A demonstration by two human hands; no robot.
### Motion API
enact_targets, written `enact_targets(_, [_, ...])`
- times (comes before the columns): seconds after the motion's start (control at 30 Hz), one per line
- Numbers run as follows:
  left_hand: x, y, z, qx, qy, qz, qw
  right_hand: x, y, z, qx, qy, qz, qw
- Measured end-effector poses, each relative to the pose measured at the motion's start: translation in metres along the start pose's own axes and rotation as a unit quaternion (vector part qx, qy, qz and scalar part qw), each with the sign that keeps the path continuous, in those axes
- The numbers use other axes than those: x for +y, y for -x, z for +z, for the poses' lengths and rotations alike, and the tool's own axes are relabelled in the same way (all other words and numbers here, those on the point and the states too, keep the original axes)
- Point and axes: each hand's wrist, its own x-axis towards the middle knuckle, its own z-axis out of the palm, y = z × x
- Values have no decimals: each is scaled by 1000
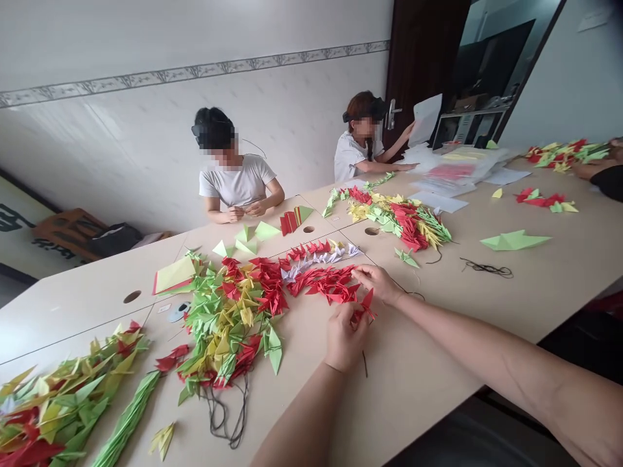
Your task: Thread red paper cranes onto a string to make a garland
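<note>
My left hand (346,334) is closed round a folded red paper crane (368,301), whose tips stick out past the fingers. Just beyond it, my right hand (380,284) has its fingertips pinched together at the end of a row of red paper cranes (327,280); what they grip is too small to make out. A dark thread trails below my left hand, and another lies by my right wrist. To the left of both hands lies a big heap of green, yellow and red cranes (214,324) with a loop of black cord (226,415).
Another crane pile (403,217) lies across the table, with a green crane (406,257) nearby. Square paper sheets (175,274) are at the left. Two people sit opposite, one folding paper, one lifting a sheet. Plastic bags (448,172) and a black cord bundle (487,267) are at right.
</note>
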Motion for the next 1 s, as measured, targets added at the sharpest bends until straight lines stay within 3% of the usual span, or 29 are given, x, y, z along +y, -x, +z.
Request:
enact_targets(0.2, [0,-3,-3,-27,43,-37,998,1,-1,3,52,27,12,998])
enact_targets(0.5, [-4,0,-8,-71,116,-116,984,-2,-2,5,73,64,17,995])
enact_targets(1.0, [13,3,-17,-104,134,-136,976,-2,-4,7,73,78,23,994])
